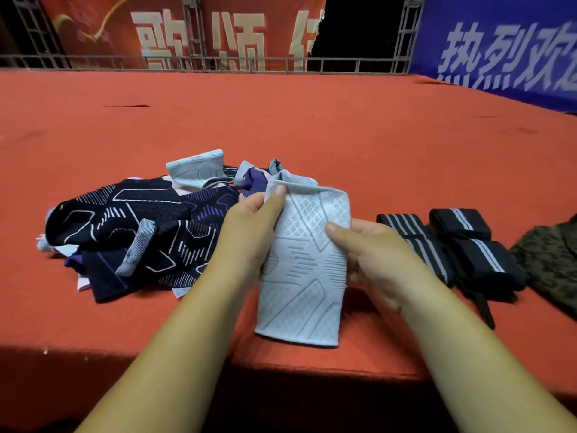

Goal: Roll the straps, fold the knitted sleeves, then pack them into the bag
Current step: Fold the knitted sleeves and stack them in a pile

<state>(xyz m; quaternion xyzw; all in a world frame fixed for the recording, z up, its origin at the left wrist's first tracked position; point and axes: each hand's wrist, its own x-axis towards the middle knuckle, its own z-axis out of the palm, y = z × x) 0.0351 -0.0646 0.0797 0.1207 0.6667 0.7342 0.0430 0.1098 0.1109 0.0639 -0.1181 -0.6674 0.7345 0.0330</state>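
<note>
Pale grey diamond-patterned knitted sleeve (304, 267) held up at near centre of the red felt table (312, 120). Left hand (249, 232) pinches its top left corner. Right hand (371, 257) grips its right edge, thumb in front, likely squaring it for a fold. Heap of navy and purple knitted sleeves (131, 226) waits left. Rolled black grey-striped straps (462, 245) sit right, staged beside camouflage cloth (552, 264), probably the bag.

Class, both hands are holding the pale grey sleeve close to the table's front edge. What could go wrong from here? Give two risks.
1. The pale grey sleeve is pinched by the left hand and right hand only along its upper half; its loose lower end hangs near the table edge, so it may fold crooked or slip off.
2. The rolled straps lie close beside the right hand; a sweep might unroll them.
</note>
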